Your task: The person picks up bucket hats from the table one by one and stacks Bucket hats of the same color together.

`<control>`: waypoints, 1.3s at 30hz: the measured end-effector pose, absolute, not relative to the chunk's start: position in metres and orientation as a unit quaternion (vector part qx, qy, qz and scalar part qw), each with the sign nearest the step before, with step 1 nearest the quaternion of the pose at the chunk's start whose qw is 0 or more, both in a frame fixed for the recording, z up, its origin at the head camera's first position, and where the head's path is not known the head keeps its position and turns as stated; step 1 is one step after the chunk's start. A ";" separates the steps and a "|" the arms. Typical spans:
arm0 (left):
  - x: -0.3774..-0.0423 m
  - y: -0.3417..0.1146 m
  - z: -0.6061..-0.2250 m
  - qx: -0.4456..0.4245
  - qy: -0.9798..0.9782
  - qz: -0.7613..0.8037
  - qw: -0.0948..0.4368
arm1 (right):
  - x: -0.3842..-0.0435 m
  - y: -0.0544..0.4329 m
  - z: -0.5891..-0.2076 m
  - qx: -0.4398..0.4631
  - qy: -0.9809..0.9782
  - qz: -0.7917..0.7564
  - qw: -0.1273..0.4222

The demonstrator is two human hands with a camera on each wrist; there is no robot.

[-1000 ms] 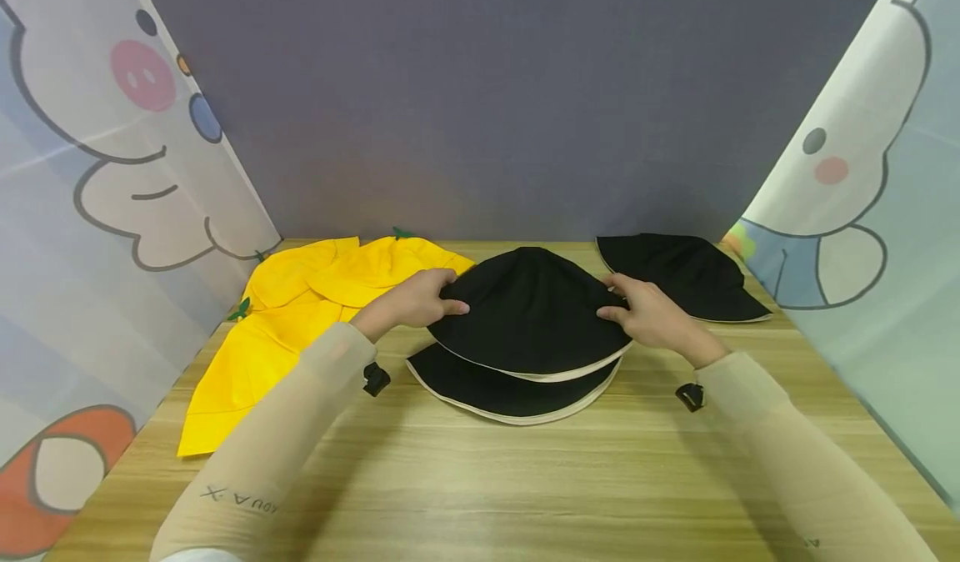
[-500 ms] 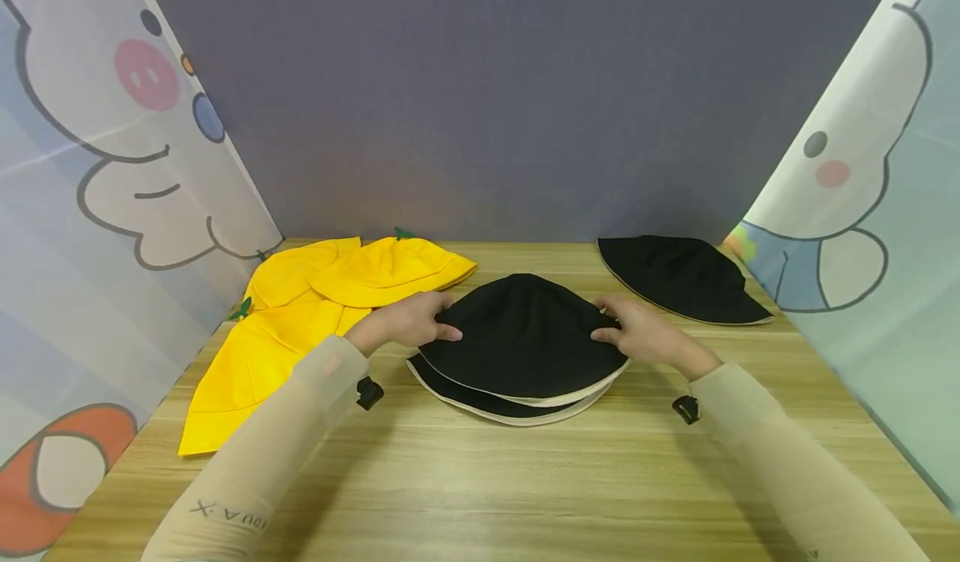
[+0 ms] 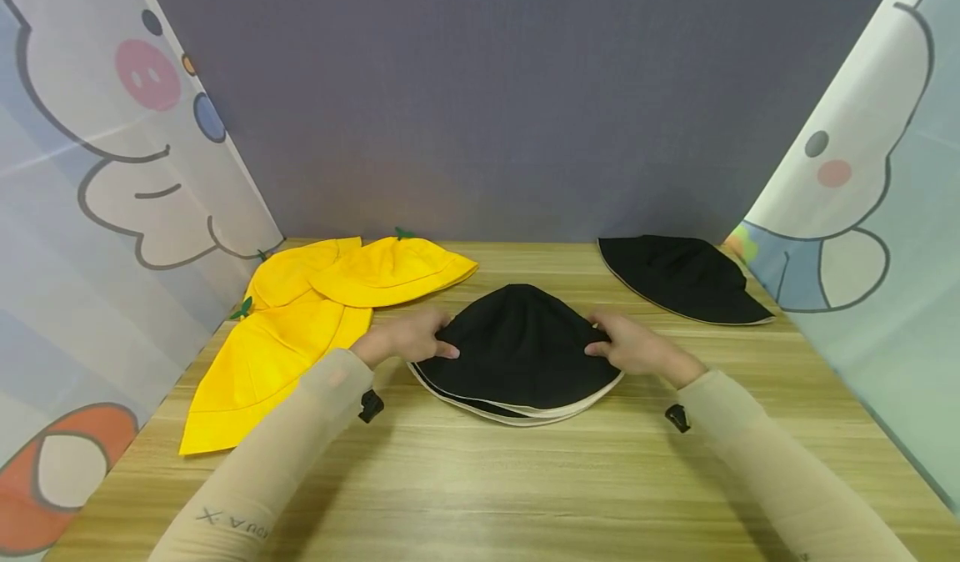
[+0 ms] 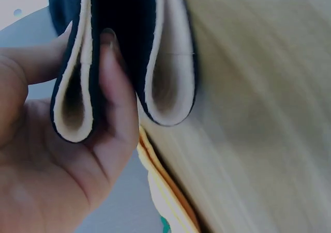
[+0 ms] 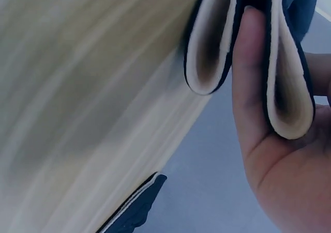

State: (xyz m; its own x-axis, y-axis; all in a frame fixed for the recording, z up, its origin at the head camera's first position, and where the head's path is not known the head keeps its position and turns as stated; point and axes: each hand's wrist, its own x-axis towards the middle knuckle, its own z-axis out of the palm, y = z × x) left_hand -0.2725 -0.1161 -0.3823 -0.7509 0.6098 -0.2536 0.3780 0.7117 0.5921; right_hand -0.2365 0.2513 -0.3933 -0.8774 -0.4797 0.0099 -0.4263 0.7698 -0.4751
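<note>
A folded black bucket hat (image 3: 517, 345) with a pale lining is held flat between my hands, its crown pointing away from me. My left hand (image 3: 412, 337) pinches its left end, thumb on top and fingers beneath. At the opposite end my right hand (image 3: 633, 343) grips the brim the same way. Underneath lies a second black bucket hat (image 4: 173, 83), mostly covered; only its brim shows along the front in the head view. Both wrist views show the fingers between the two hats, with the upper hat's looped brim edge (image 5: 289, 109) inside the right hand's grip.
Several yellow bucket hats (image 3: 277, 345) with green sprouts overlap at the left of the wooden table (image 3: 525, 495). Another black bucket hat (image 3: 678, 278) lies at the back right. A grey panel (image 3: 480, 103) stands behind, and cartoon-printed panels (image 3: 847, 212) flank both sides.
Both hands have lowered the upper black hat and brought it nearer to me, so it now covers most of the lower one. The other hats stay where they were.
</note>
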 end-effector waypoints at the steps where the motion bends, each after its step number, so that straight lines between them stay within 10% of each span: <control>1: -0.271 -0.115 -0.385 0.268 0.902 0.256 0.220 | -0.237 0.250 -0.395 -0.241 0.940 -0.234 0.058; 29: -0.263 -0.102 -0.390 0.188 0.948 0.158 0.202 | -0.245 0.235 -0.399 -0.170 0.971 -0.142 0.088; 39: -0.234 -0.072 -0.391 0.183 0.982 -0.022 0.045 | -0.245 0.223 -0.392 -0.156 0.979 -0.085 0.103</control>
